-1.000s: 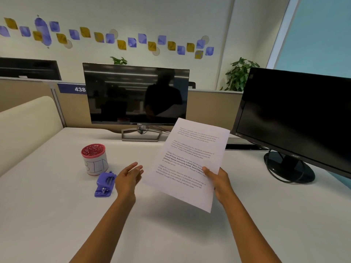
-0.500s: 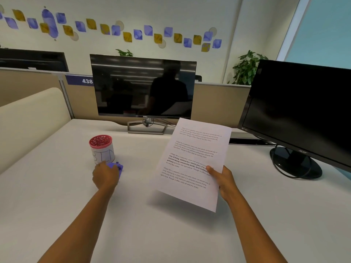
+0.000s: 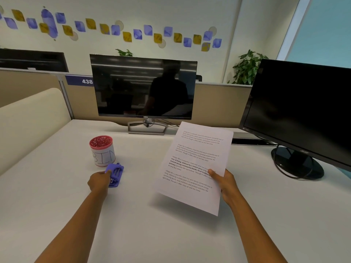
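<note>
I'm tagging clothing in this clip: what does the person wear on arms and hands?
Nothing visible. The left hand and right hand are ungloved, the wrists carry no watch or bracelet, and both forearms are bare to the frame's edge, no sleeve in view.

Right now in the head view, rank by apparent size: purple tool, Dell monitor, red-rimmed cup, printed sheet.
1. Dell monitor, though farthest back
2. printed sheet, held nearer the camera
3. red-rimmed cup
4. purple tool, partly under the left hand, so less sure

left grip (image 3: 99,182) | was open beside sheet (image 3: 193,168) | now holds purple tool (image 3: 116,174)
</note>
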### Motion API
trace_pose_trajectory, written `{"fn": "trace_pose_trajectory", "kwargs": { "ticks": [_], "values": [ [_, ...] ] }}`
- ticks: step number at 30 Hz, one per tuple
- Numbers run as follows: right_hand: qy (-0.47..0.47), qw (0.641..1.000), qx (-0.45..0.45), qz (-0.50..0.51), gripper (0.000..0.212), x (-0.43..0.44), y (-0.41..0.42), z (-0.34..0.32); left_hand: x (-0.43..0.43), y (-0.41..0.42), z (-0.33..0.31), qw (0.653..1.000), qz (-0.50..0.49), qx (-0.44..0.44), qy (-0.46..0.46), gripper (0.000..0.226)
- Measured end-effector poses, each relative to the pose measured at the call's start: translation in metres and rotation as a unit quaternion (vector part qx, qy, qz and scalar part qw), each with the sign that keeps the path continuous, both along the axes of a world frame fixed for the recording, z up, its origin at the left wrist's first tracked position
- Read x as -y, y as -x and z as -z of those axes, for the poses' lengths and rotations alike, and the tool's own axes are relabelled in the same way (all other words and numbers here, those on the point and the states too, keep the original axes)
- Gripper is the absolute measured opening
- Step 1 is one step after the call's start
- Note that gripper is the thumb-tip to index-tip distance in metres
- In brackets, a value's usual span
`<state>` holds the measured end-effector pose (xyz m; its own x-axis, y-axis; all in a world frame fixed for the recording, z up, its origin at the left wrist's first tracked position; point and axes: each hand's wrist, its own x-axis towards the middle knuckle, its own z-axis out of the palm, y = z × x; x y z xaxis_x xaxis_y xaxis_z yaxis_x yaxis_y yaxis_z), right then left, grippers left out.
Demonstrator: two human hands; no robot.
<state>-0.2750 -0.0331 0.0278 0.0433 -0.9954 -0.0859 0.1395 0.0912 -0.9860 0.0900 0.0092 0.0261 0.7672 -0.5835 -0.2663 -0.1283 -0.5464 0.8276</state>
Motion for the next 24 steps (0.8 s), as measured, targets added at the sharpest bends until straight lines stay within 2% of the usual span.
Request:
{"fn": "trace_pose_trajectory", "kwargs": {
  "ticks": [5,8,11,15,16,20,24],
  "values": [
    [0.007,1.0,0.004,0.001,0.065,-0.001,0.003,-0.001,0.003,0.001,-0.008,0.999,-0.007,-0.046,-0.002,0.039],
    [0.004,1.0,0.005,-0.005,0.049,0.001,0.006,-0.001,0.006,0.0,-0.01,0.989,-0.02,-0.145,0.032,0.043],
    [0.0,1.0,0.0,-0.019,0.045,0.001,0.006,-0.001,0.007,0.005,-0.01,0.952,-0.023,-0.292,0.091,0.046],
    [0.004,0.999,-0.007,-0.04,0.081,-0.002,0.003,-0.003,0.004,0.025,-0.015,0.899,0.001,-0.418,0.129,0.049],
    [0.008,0.999,-0.008,-0.044,0.08,-0.002,0.003,-0.004,0.004,0.03,-0.016,0.888,0.009,-0.438,0.139,0.049],
    [0.007,0.999,-0.005,-0.052,0.039,-0.004,0.003,-0.009,0.003,0.043,-0.016,0.853,0.039,-0.492,0.173,0.04],
    [0.009,0.998,-0.016,-0.061,0.036,-0.005,0.004,-0.014,0.003,0.046,-0.016,0.85,0.083,-0.489,0.175,0.036]
  ]
}}
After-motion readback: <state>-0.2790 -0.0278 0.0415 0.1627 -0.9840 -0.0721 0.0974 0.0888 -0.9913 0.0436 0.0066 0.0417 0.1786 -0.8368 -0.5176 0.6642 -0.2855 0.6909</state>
